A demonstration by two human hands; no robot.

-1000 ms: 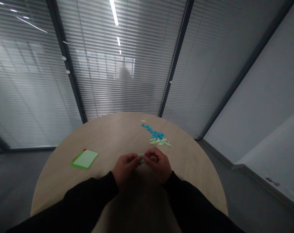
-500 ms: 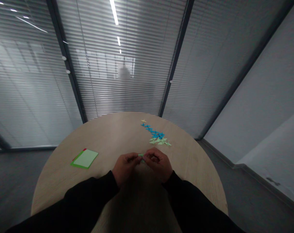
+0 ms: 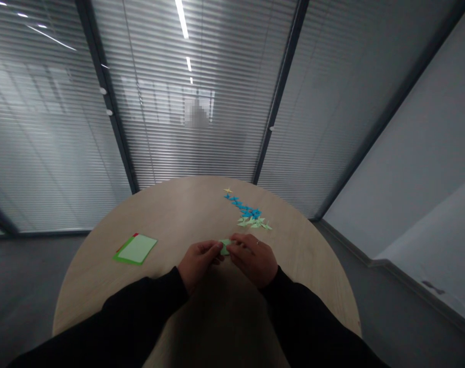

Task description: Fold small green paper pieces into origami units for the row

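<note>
Between my two hands, low over the near half of the round table (image 3: 178, 204), is a small light green piece of paper (image 3: 225, 247). Its left edge is pinched by the thumb and fingers of my left hand (image 3: 200, 261). At its right edge, the fingers of my right hand (image 3: 254, 258) close on the paper, partly covering it. Beyond the hands, to the right, lie several pale green folded paper pieces (image 3: 255, 223). A row of blue folded paper pieces (image 3: 244, 208) runs away from them, with a yellow folded paper star (image 3: 228, 190) at its far end.
A stack of light green paper sheets (image 3: 138, 249) lies left of my hands, with a brighter green and a red edge showing beneath. Past the far table edge stands a glass partition with blinds (image 3: 201, 148). A pale wall (image 3: 416, 168) rises at the right.
The green paper has turned so that more of its flat face shows. My right hand has shifted slightly right and its fingers have moved on the paper; my left hand keeps its pinch.
</note>
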